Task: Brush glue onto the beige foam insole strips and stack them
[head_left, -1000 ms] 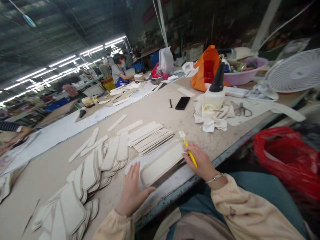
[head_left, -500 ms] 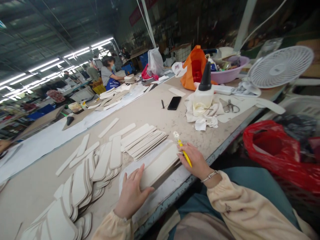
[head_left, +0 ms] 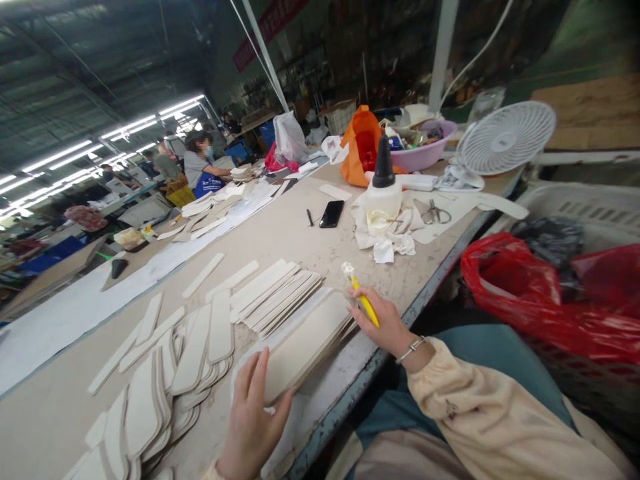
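Note:
My left hand (head_left: 255, 417) has its fingers apart, with fingertips and thumb at the near end of a neat stack of off-white strips (head_left: 307, 343). The stack lies on a white sheet along the table's front edge. In my right hand (head_left: 384, 321) is a yellow-handled brush (head_left: 369, 308), its clumpy whitish tip pointing up and away. The fingers of that hand also reach the stack's far end. Just beyond lies a fanned row of similar strips (head_left: 277, 293). To the left, rounded off-white pieces (head_left: 143, 407) overlap in a long pile.
A white bottle with a black cone top (head_left: 384, 197) stands on crumpled cloth, near scissors (head_left: 435, 212) and a phone (head_left: 332, 214). Behind are an orange bag (head_left: 357, 150), a purple basin (head_left: 425, 157) and a white fan (head_left: 507, 139). A red plastic bag (head_left: 510, 287) hangs right. A co-worker (head_left: 200, 163) sits farther off.
The view has shifted, so the table things sit a little farther left. My left hand is slightly lower against the stack's near end. My right hand keeps hold of the brush.

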`<action>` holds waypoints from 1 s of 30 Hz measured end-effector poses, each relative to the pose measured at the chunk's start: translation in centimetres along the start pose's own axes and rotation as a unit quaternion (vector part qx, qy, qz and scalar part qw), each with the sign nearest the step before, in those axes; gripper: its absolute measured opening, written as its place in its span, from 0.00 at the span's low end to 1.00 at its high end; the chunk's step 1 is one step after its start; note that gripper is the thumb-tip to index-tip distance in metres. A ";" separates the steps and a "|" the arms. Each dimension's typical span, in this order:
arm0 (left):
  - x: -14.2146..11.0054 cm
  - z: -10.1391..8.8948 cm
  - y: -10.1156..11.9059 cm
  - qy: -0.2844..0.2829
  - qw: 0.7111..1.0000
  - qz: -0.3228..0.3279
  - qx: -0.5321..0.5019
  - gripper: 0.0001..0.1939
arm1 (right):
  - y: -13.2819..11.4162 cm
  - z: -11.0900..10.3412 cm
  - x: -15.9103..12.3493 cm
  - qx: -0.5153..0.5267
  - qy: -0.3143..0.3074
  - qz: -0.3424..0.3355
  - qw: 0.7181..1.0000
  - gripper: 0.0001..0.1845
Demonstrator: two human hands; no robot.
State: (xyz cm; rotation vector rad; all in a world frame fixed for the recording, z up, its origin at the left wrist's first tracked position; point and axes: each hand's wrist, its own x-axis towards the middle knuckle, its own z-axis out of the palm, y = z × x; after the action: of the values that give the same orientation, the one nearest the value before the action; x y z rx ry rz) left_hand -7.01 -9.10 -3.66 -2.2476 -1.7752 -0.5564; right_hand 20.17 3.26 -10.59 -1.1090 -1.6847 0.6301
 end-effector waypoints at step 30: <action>-0.9 1.5 4.3 0.247 0.967 -0.045 -0.032 0.48 | -2.2 -1.4 2.6 0.436 0.055 0.124 0.890 0.24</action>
State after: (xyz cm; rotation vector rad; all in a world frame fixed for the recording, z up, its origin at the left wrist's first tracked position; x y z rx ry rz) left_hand -2.76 -10.33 -5.11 -1.8494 -1.6161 -1.0960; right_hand 20.41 4.48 -7.08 -0.6661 -0.9590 1.2980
